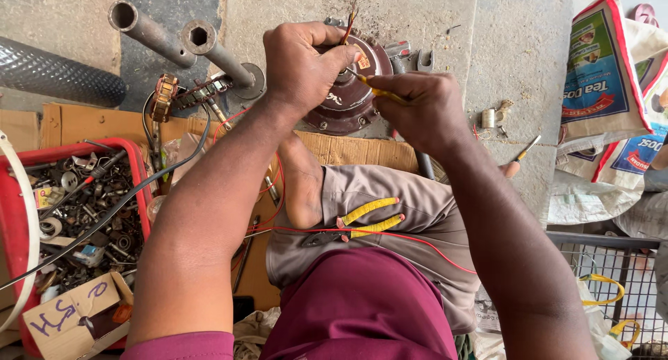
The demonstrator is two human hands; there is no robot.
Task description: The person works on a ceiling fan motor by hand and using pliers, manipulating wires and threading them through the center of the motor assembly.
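A round dark-brown fan motor housing (346,101) lies on the concrete floor ahead of me. My left hand (300,62) rests on its top and pinches a bundle of red and yellow wires (349,17) that sticks up from it. My right hand (416,108) is closed on a thin yellow-sleeved wire (379,92) that runs to the housing's centre. Yellow-handled pliers (358,223) lie across my lap, over a red wire (417,243). My bare foot (302,182) is tucked just below the housing.
A red crate (139,166) of metal scrap and bolts stands at left, with a black cable over it. Two steel pipes (209,48), a black tube (59,74) and a small coil (165,97) lie beyond. Printed sacks (605,74), a screwdriver (518,161) and a wire rack (612,262) are at right.
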